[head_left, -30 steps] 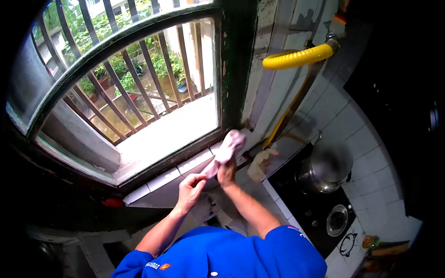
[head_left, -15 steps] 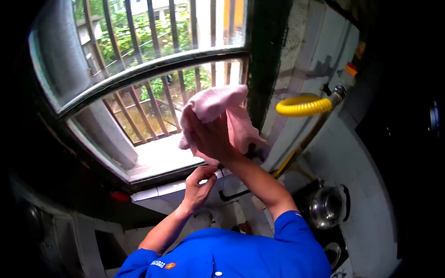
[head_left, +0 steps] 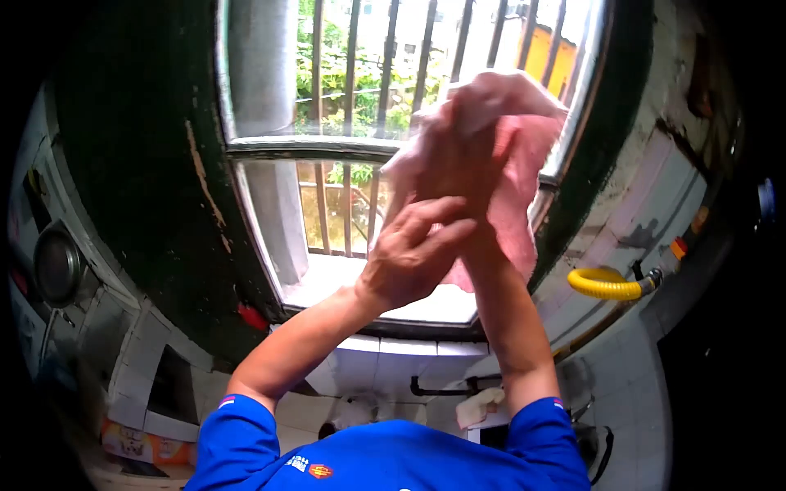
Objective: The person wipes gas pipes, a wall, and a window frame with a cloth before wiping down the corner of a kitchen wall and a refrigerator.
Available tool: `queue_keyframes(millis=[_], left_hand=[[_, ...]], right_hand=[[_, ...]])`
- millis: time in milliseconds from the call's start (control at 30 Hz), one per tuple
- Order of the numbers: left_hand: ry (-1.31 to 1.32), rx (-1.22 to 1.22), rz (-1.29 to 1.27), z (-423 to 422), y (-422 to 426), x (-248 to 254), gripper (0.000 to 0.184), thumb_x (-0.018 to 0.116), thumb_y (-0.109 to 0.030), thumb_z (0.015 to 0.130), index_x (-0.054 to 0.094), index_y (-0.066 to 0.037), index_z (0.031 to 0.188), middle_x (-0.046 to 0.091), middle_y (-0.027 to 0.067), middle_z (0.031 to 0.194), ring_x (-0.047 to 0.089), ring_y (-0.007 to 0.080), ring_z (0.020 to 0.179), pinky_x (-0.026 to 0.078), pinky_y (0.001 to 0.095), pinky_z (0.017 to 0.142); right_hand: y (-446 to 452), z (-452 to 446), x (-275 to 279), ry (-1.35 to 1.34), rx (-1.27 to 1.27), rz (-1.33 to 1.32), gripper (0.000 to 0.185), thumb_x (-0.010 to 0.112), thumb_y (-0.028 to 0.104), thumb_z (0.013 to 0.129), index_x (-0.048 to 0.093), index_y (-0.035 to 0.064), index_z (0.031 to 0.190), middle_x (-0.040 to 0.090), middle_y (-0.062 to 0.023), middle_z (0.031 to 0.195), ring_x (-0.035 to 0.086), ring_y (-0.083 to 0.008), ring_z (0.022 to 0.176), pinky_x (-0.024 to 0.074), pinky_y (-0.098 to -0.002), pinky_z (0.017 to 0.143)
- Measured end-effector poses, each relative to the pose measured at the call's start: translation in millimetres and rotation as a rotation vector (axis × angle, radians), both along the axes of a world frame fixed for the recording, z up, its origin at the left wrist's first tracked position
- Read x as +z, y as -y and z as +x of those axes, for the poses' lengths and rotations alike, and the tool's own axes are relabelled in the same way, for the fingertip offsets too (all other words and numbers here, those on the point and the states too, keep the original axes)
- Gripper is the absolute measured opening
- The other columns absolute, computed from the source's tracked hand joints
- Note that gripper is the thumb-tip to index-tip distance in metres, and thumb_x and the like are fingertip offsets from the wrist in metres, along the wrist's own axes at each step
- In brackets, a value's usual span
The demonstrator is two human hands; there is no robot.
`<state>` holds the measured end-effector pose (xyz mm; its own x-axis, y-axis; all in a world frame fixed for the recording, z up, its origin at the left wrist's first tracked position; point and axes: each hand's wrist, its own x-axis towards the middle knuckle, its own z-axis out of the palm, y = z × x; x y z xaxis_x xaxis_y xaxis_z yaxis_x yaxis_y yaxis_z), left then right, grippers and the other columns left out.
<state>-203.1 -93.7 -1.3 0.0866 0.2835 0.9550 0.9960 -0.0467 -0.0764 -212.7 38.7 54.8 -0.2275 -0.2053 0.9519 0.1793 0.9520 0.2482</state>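
Note:
A pink cloth (head_left: pixel 517 196) hangs bunched around my right hand (head_left: pixel 460 168), which is raised in front of the window (head_left: pixel 311 149). The cloth covers or blurs most of those fingers, and part of it drapes down past the wrist. Whether the cloth touches the glass, I cannot tell. My left hand (head_left: pixel 412 255) is just below and left of it, close to the right wrist. Its fingers are loosely bent and apart, with nothing in them.
Bars stand outside the window. Below the sill runs a dark pipe (head_left: pixel 442 389), with a pale cloth (head_left: pixel 480 407) to its right. A yellow hose (head_left: pixel 604 284) sticks out at the right wall. A round metal lid or pan (head_left: pixel 57 263) hangs at far left.
My right hand has gone up with the pink cloth, from the lower pane to across the middle bar. My left hand has risen towards the right wrist, its fingers loosened. The view has turned.

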Motion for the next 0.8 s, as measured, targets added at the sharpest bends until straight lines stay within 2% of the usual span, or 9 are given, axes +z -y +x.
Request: queue_keyframes(millis=[167, 267, 333, 433, 533, 600, 633, 733, 800], left_hand=[[-0.091, -0.039, -0.034, -16.1, 15.4, 30.8, 0.057, 0.076, -0.021, 0.082, 0.058, -0.013, 0.136, 0.045, 0.0165, 0.148, 0.046, 0.0407, 0.133, 0.041, 0.0501, 0.111], [-0.047, -0.004, 0.004, -40.0, 48.8, 56.2, 0.063, 0.075, -0.033, 0.085, 0.055, -0.012, 0.14, 0.037, 0.0196, 0.153, 0.035, 0.044, 0.141, 0.031, 0.0537, 0.116], [-0.054, 0.122, 0.045, -59.5, 71.6, 66.3, 0.074, 0.071, -0.043, 0.088, 0.045, -0.007, 0.147, 0.026, 0.0259, 0.158, 0.024, 0.0468, 0.146, 0.022, 0.055, 0.119], [-0.032, 0.21, 0.091, -80.3, 95.7, 58.7, 0.078, 0.062, -0.047, 0.093, 0.033, -0.007, 0.154, 0.015, 0.0316, 0.16, 0.019, 0.0482, 0.148, 0.018, 0.0566, 0.12], [0.051, 0.091, -0.019, -98.2, 110.8, 59.9, 0.077, 0.062, -0.046, 0.094, 0.033, -0.007, 0.154, 0.014, 0.0313, 0.16, 0.015, 0.0478, 0.149, 0.017, 0.0564, 0.12], [0.106, 0.085, -0.021, -105.9, 116.6, 68.8, 0.081, 0.069, -0.03, 0.091, 0.026, -0.007, 0.156, 0.013, 0.031, 0.16, 0.017, 0.0493, 0.148, 0.02, 0.0555, 0.12], [0.085, 0.089, 0.003, -107.8, 120.5, 74.6, 0.083, 0.069, -0.024, 0.088, 0.024, -0.006, 0.156, 0.013, 0.0311, 0.16, 0.019, 0.0491, 0.148, 0.021, 0.0553, 0.12], [0.07, 0.056, 0.067, -108.1, 126.7, 81.7, 0.089, 0.07, -0.008, 0.08, 0.021, 0.001, 0.154, 0.015, 0.0338, 0.157, 0.02, 0.0503, 0.147, 0.023, 0.0552, 0.12], [0.05, 0.077, 0.057, -111.7, 126.6, 84.3, 0.094, 0.071, -0.009, 0.078, 0.017, 0.002, 0.154, 0.016, 0.0347, 0.156, 0.019, 0.0504, 0.147, 0.022, 0.0554, 0.12]], right_hand=[[10.4, -24.8, 46.4, -0.24, -0.199, 0.01, 0.053, 0.056, 0.042, 0.093, 0.053, 0.0097, 0.135, 0.061, -0.0164, 0.124, 0.057, -0.0349, 0.12, 0.0285, -0.0687, 0.104], [53.4, -57.5, 84.4, -0.297, 0.161, -0.079, 0.057, 0.06, 0.041, 0.092, 0.05, 0.0071, 0.136, 0.057, -0.018, 0.133, 0.054, -0.034, 0.125, 0.0273, -0.0665, 0.107], [94.5, -77.7, 105.0, -0.236, 0.229, 0.02, 0.059, 0.062, 0.038, 0.09, 0.049, 0.0053, 0.137, 0.056, -0.0205, 0.131, 0.053, -0.0361, 0.125, 0.0295, -0.0642, 0.106], [135.5, -96.6, 130.3, -0.071, 0.243, 0.213, 0.063, 0.066, 0.034, 0.087, 0.047, 0.0026, 0.138, 0.055, -0.0241, 0.129, 0.051, -0.0393, 0.124, 0.0327, -0.0607, 0.105], [132.6, -93.7, 159.5, -0.241, 0.289, -0.038, 0.068, 0.069, 0.03, 0.084, 0.046, -0.0001, 0.139, 0.054, -0.0278, 0.127, 0.05, -0.0425, 0.124, 0.0359, -0.0573, 0.104], [132.6, -95.8, 173.6, -0.4, 0.336, -0.229, 0.071, 0.072, 0.027, 0.081, 0.045, -0.0019, 0.14, 0.054, -0.0303, 0.125, 0.048, -0.0446, 0.123, 0.0381, -0.0549, 0.103], [137.9, -108.2, 168.8, -0.392, 0.257, -0.092, 0.067, 0.071, 0.026, 0.081, 0.048, -0.0018, 0.137, 0.055, -0.0286, 0.122, 0.05, -0.0439, 0.12, 0.0393, -0.0517, 0.103], [154.1, -100.9, 175.4, 0.028, 0.238, 0.281, 0.064, 0.067, 0.028, 0.087, 0.047, 0.0007, 0.141, 0.056, -0.0266, 0.118, 0.05, -0.045, 0.116, 0.0357, -0.0522, 0.106], [163.4, -100.4, 182.3, -0.009, 0.221, 0.285, 0.062, 0.06, 0.038, 0.092, 0.048, 0.0042, 0.143, 0.056, -0.0271, 0.127, 0.045, -0.0413, 0.131, 0.0258, -0.0544, 0.116]])
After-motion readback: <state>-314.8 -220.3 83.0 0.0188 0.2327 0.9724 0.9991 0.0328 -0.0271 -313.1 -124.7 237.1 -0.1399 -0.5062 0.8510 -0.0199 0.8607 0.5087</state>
